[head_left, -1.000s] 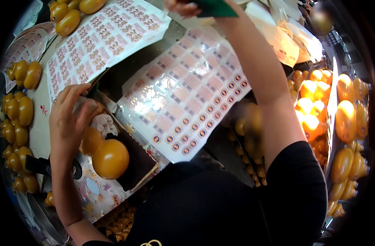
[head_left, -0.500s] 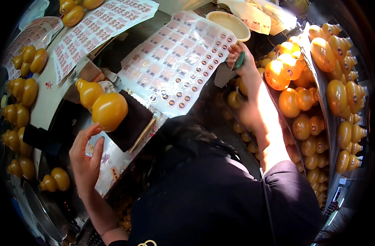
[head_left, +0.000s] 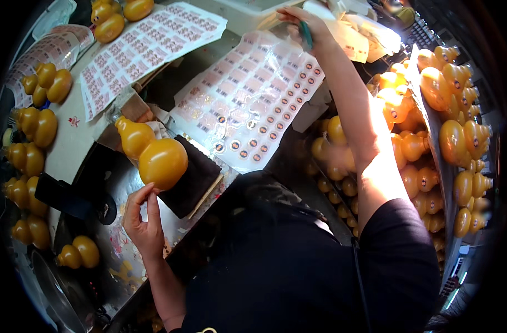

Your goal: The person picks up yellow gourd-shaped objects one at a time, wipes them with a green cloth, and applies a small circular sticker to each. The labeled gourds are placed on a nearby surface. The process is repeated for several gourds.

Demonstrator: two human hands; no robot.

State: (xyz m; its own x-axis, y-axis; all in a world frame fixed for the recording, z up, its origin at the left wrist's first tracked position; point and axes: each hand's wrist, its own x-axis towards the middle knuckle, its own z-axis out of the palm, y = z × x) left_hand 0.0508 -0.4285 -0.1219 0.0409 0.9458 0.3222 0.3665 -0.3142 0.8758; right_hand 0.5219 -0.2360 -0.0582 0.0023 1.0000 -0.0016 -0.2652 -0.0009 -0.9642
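Observation:
A glossy yellow-orange gourd (head_left: 162,162) lies on a dark cloth pad (head_left: 199,166) on the bench at centre left. My left hand (head_left: 144,222) is at its rounded bottom, thumb and forefinger tips drawn together against or just beside it. Whether something small is between them, I cannot make out. My right hand (head_left: 308,30) reaches far forward, closed round a slim green tool (head_left: 306,35) whose working end does not show. Beneath and left of that hand lies a clear-covered sheet of stickers (head_left: 248,100), with round dark labels along its right and near edges.
Another sticker sheet (head_left: 153,50) lies at the far left. Several gourds (head_left: 39,125) line the left side, and many more (head_left: 453,139) fill racks on the right. A dark phone-like slab (head_left: 62,195) stands left of the pad. Papers (head_left: 350,39) lie at the back right.
My right hand has moved forward and left with the green tool, over the far edge of the sticker sheet. My left hand's thumb and forefinger have closed together by the gourd. The view has shifted slightly.

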